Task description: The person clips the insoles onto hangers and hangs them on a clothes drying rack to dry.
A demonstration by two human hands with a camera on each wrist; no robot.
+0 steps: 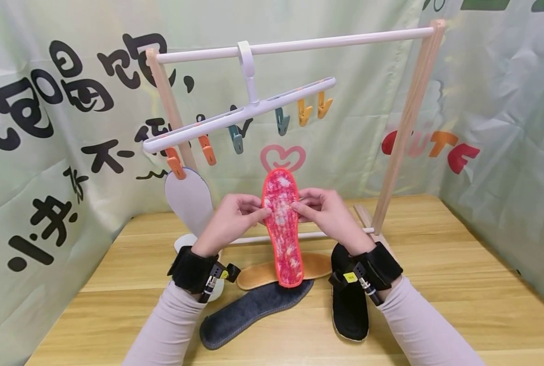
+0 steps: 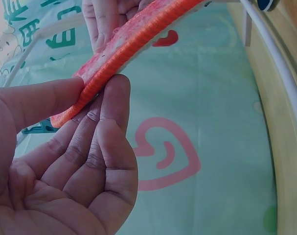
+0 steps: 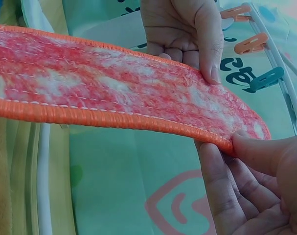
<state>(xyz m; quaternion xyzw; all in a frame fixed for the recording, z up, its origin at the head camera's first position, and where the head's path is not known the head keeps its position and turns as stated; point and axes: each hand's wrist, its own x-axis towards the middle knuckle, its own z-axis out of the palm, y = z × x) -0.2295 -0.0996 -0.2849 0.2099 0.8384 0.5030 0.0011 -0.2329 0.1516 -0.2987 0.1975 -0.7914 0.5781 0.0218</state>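
A red and white fuzzy insole with an orange stitched edge is held upright between both hands, over the table. My left hand pinches its left edge between thumb and fingers. On the opposite edge, my right hand pinches it the same way. The right wrist view shows the insole's fuzzy face and both thumbs on it. Above hangs a white hanger with several coloured clips; its leftmost orange clip grips a white insole.
A wooden stand with a white top bar carries the hanger. On the table lie a dark grey insole, a tan insole and a black insole. Another white piece is partly hidden behind the left wrist.
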